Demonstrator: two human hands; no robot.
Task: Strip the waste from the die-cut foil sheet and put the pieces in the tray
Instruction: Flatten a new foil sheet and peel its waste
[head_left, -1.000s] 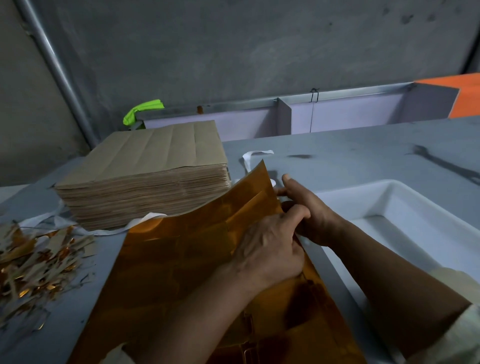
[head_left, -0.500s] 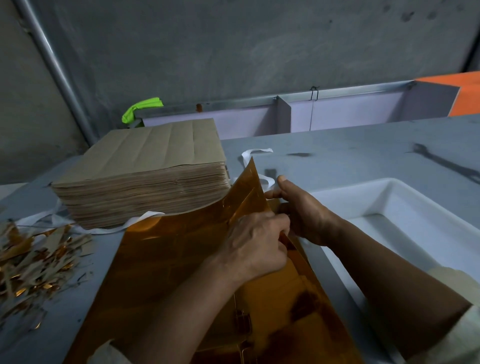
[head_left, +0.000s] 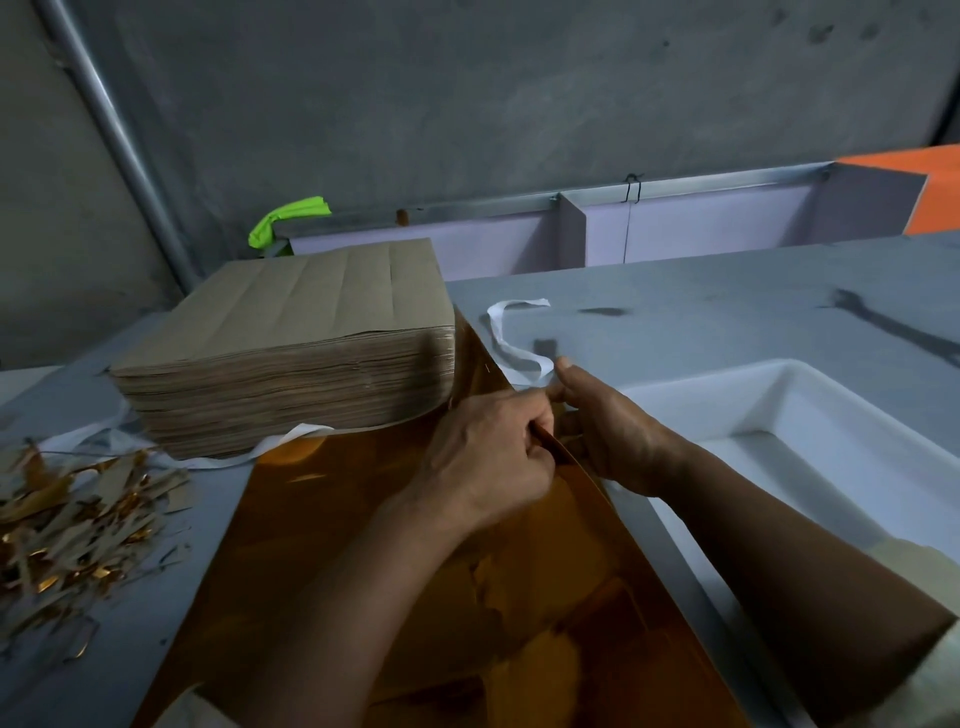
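Observation:
A shiny gold-orange die-cut foil sheet (head_left: 332, 525) lies in front of me on the grey table, its far right corner curled up. My left hand (head_left: 491, 457) is closed on the sheet's raised right edge near that corner. My right hand (head_left: 610, 431) grips the same edge from the other side, fingers touching the left hand. A white plastic tray (head_left: 810, 410) sits to the right of the sheet, nothing visible inside it. A heap of gold and brown waste strips (head_left: 67, 535) lies at the left.
A thick stack of brown-backed sheets (head_left: 291, 353) stands behind the foil sheet, tied with white strap (head_left: 291, 441). A loose white strap (head_left: 511, 338) lies beyond my hands. A low lilac partition (head_left: 675, 228) runs along the table's far side before a grey wall.
The sheet's far right corner has been lifted higher and folded over. My left hand has slid toward that corner and curled into a pinch on the edge; my right hand stays close behind it.

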